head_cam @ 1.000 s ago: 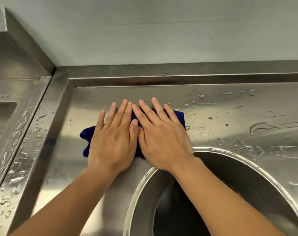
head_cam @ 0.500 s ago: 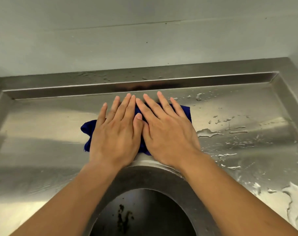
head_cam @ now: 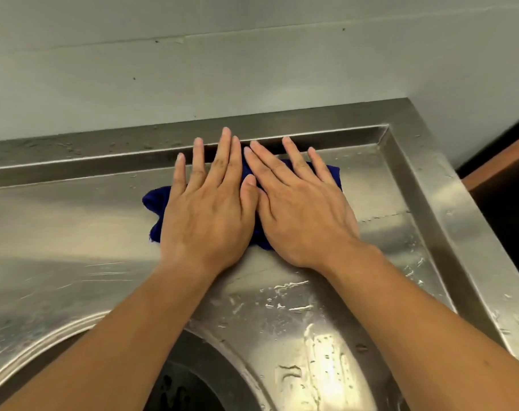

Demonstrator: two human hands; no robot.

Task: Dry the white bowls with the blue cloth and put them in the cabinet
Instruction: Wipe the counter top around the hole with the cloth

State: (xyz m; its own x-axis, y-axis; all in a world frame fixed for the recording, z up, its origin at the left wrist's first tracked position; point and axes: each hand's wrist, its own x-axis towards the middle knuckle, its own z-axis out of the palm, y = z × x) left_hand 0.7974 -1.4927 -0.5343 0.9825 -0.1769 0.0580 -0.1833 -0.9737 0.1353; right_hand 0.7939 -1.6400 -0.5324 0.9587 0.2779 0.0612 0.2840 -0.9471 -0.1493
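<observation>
A dark blue cloth [head_cam: 155,203] lies bunched on the wet stainless steel counter [head_cam: 74,226], close to its back right corner. My left hand [head_cam: 207,209] and my right hand [head_cam: 299,209] lie flat on it side by side, palms down and fingers spread, pressing it onto the steel. My fingertips reach the raised back rim [head_cam: 104,155]. Only the cloth's left and right ends show past my hands. No white bowl and no cabinet is in view.
A round basin [head_cam: 193,381] opens in the counter under my forearms. Water streaks [head_cam: 285,292] lie between it and my hands. A raised steel rim [head_cam: 430,209] bounds the counter on the right, with a dark gap [head_cam: 507,226] beyond. A grey wall stands behind.
Both hands have slid the cloth to the right and toward the back rim, from the counter's left part to near its right corner. The steel behind them looks drier.
</observation>
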